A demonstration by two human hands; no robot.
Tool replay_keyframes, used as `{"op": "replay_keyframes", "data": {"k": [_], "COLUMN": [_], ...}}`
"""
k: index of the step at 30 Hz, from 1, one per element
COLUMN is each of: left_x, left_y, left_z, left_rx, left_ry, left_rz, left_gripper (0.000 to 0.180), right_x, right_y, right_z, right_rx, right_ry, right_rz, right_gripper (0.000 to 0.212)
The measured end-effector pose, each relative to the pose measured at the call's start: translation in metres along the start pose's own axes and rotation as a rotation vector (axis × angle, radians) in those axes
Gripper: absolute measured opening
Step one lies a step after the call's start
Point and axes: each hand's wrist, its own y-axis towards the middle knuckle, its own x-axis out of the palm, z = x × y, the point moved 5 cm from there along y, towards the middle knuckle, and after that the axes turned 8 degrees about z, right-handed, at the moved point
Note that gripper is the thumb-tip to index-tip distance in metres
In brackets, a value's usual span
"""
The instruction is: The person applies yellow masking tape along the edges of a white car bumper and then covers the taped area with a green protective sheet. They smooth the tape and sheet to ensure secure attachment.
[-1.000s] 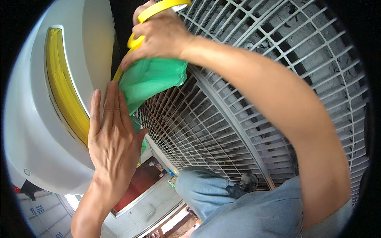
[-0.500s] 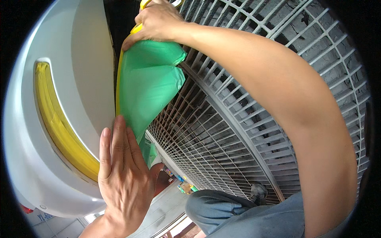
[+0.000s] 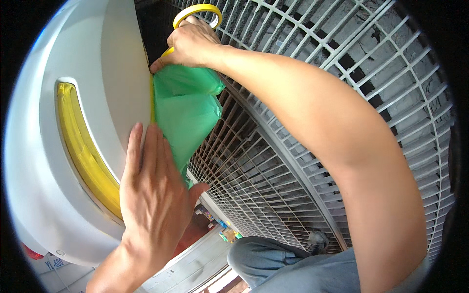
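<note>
A white curved car bumper [image 3: 119, 58] fills the left side. Along its edge runs a yellow tape strip [image 3: 152, 105] with a green plastic sheet [image 3: 188, 122] hanging from it. At the upper end of the sheet, my right hand [image 3: 195, 41] is closed around a roll of yellow tape [image 3: 219, 13], its thumb against the bumper edge. Lower down, my left hand [image 3: 156, 190] lies flat with fingers stretched, pressing on the taped edge; it grips nothing. A curved slot in the bumper is covered with yellow tape [image 3: 88, 146].
A metal floor grating [image 3: 249, 166] spreads under and right of the bumper. My bent knee [image 3: 264, 259] and a dark shoe [image 3: 317, 241] rest near the bottom. Small colourful items [image 3: 228, 235] lie farther off. A red light [image 3: 31, 252] shows at lower left.
My left hand has slid up along the taped edge, nearer my right hand. The right hand appears lower in the picture, and more of the tape roll shows. The view has shifted slightly.
</note>
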Motion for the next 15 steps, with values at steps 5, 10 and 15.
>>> {"op": "replay_keyframes", "data": {"k": [5, 10, 15], "left_x": [-0.002, 0.009, 0.015], "left_y": [0.046, 0.089, 0.107], "left_z": [-0.021, -0.033, -0.042], "left_rx": [0.021, 0.168, 0.082], "left_ry": [0.030, 0.219, 0.143], "left_rz": [-0.101, -0.450, -0.419], "left_gripper": [0.045, 0.038, 0.049], "right_x": [0.006, -0.005, -0.016], "right_y": [0.001, -0.008, -0.012], "right_z": [0.000, -0.004, -0.016], "right_rx": [0.064, 0.085, -0.081], "right_ry": [0.018, 0.076, 0.081], "right_rz": [-0.126, -0.132, 0.060], "right_gripper": [0.093, 0.066, 0.037]}}
